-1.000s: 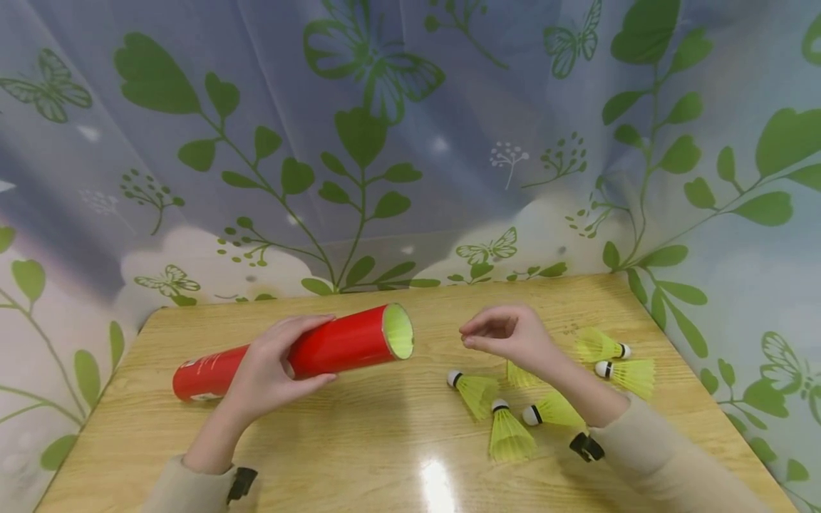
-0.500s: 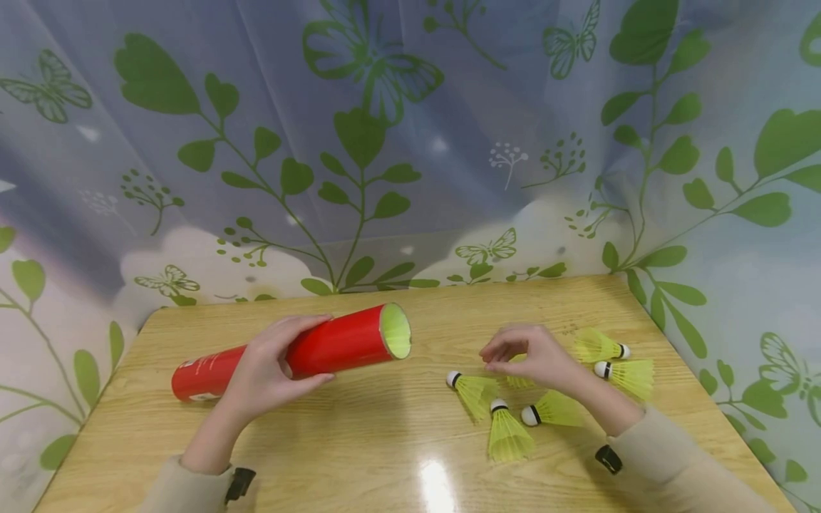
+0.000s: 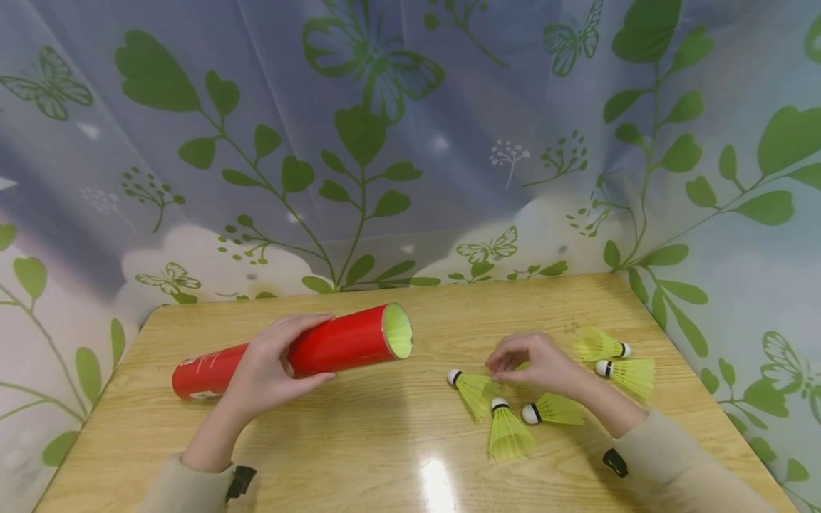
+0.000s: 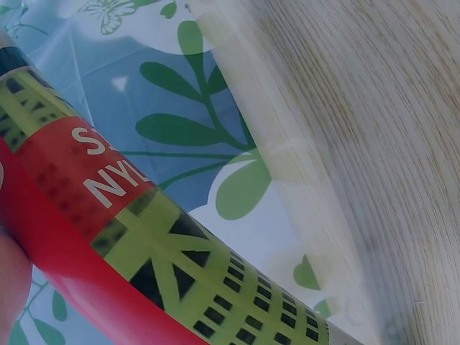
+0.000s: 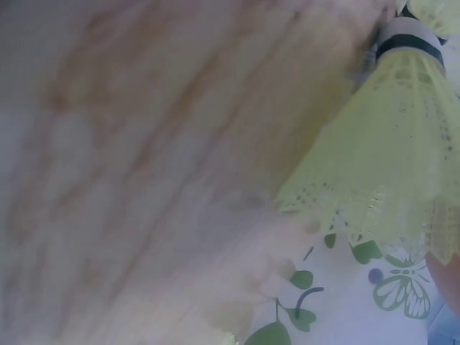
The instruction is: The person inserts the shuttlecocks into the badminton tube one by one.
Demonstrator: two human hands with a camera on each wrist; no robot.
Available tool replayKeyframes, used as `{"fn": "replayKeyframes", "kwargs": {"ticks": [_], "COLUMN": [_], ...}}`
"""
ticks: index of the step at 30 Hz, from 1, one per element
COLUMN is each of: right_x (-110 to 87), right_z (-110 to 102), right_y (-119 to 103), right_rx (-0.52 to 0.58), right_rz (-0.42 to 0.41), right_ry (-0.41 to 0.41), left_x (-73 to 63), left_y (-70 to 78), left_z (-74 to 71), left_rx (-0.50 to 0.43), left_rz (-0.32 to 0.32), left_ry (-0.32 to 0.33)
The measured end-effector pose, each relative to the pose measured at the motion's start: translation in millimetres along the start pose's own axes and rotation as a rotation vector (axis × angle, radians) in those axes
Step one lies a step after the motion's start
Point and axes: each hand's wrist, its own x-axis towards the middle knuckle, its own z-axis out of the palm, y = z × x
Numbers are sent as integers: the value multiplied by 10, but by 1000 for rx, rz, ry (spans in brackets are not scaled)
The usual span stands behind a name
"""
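My left hand point(image 3: 263, 370) grips the middle of a red shuttlecock tube point(image 3: 346, 342), its fingers over the top and thumb along the near side. The tube leans with its mouth raised toward the right, and yellow shows inside. In the left wrist view, the tube point(image 4: 165, 244) shows a green and black pattern and white letters. My right hand point(image 3: 541, 367) is low over the shuttlecocks, fingers bent, covering one of them; I cannot tell whether it pinches that one. A yellow shuttlecock point(image 5: 395, 144) fills the right side of the right wrist view.
In front of my right hand lie a shuttlecock point(image 3: 474, 392), another shuttlecock point(image 3: 509, 431) and a third shuttlecock point(image 3: 554, 410). Two further shuttlecocks point(image 3: 599, 344) are at the right. The wooden table point(image 3: 359, 456) meets a leaf-print curtain point(image 3: 410, 235) at its back edge.
My right hand has moved right and down from beside the tube's mouth to the shuttlecocks. My left hand and the tube have stayed nearly still.
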Motion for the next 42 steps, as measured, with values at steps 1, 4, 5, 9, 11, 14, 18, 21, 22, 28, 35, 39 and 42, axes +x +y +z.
{"fn": "replayKeyframes", "kwargs": {"ticks": [1,4,5,9,11,14,18,21,22,28,35,39,42], "right_x": [3,15,19,29,28,23,23,35,41,84,179,261,318], "right_z": [5,20,24,41,45,44,41,41,39,17,-1,-29,-59], "right_y": [11,46,56,91,95,82,45,29,28,-2,-119,-215,-294], "right_rx": [3,9,6,-17,-24,-31,-35,-50,-58,-114,-150,-151,-137], "right_rz": [6,28,29,18,18,28,44,57,64,106,121,106,92], "right_ry": [-7,-26,-28,-23,-23,-23,-25,-23,-21,18,86,136,181], "left_x": [0,-1,-3,-6,-9,-13,-19,-23,-24,-25,-26,-24,-19], "left_y": [2,5,6,4,-1,-9,-18,-18,-18,-14,-7,-7,-11], "left_z": [-1,-3,-3,-3,-1,3,8,12,13,12,7,10,15], "left_rx": [-1,-2,-1,8,14,17,18,19,20,20,23,23,25], "left_rz": [-2,-6,-6,-1,5,15,24,22,22,12,0,2,11], "left_ry": [-2,-5,-5,-3,0,5,12,13,13,6,3,3,6]}}
